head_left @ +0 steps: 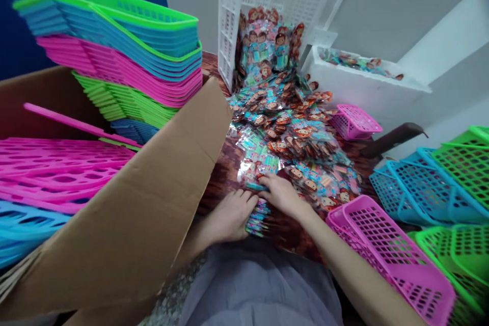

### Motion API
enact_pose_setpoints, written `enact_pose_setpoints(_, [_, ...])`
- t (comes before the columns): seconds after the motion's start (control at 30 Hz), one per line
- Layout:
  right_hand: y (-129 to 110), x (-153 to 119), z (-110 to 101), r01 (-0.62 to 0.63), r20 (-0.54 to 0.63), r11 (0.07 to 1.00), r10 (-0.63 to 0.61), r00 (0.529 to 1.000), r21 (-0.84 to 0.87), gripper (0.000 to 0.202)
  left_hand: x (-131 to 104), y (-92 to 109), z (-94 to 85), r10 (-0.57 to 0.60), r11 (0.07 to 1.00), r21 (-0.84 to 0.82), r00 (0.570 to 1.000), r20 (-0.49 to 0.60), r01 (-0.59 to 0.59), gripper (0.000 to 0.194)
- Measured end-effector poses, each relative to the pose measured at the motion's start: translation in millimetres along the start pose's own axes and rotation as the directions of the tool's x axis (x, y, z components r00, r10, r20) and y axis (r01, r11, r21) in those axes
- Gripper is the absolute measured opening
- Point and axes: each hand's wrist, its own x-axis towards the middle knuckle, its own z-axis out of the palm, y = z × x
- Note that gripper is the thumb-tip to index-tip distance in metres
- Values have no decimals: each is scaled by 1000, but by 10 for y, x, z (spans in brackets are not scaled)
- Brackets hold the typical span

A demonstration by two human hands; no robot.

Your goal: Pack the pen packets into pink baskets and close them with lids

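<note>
The left hand (234, 212), fingers half curled, rests against the left side of a stack of packets (259, 220) on the table (226, 165), near the person's lap. The right hand (281, 194), fingers bent, touches the stack's far end; whether either hand grips it, I cannot tell. Beyond spreads a loose pile (290, 122), with a box (153, 183) at left and baskets (397, 249) at right.

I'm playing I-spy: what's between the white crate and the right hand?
In the head view, a heap of packets lies between the white crate and the right hand.
</note>
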Motion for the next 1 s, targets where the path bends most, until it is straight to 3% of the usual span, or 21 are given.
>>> enact_pose_setpoints(0.1, [5,-14,106,28,59,971,-43,997,237,27,-24,12,11,-4,1000,13,999,-39,4,53])
enact_pose_setpoints(0.17, [51,-26,125,89,60,904,-125,990,418,35,-70,18,53,-22,1000,3,995,-93,22,65])
enact_pose_setpoints(0.27, [74,-52,117,169,50,825,-232,972,539,41,-141,19,136,-65,998,13,978,-198,69,83])
enact_pose_setpoints(0.37, [-44,-51,87,143,82,891,-196,977,431,35,-170,2,191,-133,987,51,957,-258,150,104])
enact_pose_setpoints(0.47, [-194,-39,8,71,137,966,-108,985,249,27,-164,-36,200,-183,981,29,959,-219,194,118])
enact_pose_setpoints(0.57, [-229,-101,-92,93,109,950,-130,985,297,30,-148,-74,201,-214,976,-63,964,-156,206,125])
enact_pose_setpoints(0.63, [-213,-196,-122,143,82,882,-200,976,448,44,-133,-79,213,-237,968,-127,959,-158,218,130])
enact_pose_setpoints(0.7, [-227,-304,-94,164,82,843,-239,968,511,69,-111,-66,224,-252,960,-170,952,-176,223,131])
enact_pose_setpoints(0.8, [-345,-412,39,132,87,938,-167,982,320,106,-94,-64,187,-265,948,-228,949,-169,224,128])
enact_pose_setpoints(0.87, [-432,-428,137,84,58,982,-95,994,172,107,-133,-121,116,-248,928,-317,960,-132,197,126])
enact_pose_setpoints(0.93, [-470,-414,204,72,32,989,-77,997,131,107,-224,-226,44,-218,862,-482,973,-78,154,120])
enact_pose_setpoints(1.0, [-456,-395,233,88,13,984,-92,996,156,115,-341,-334,28,-252,701,-700,966,-61,138,106])
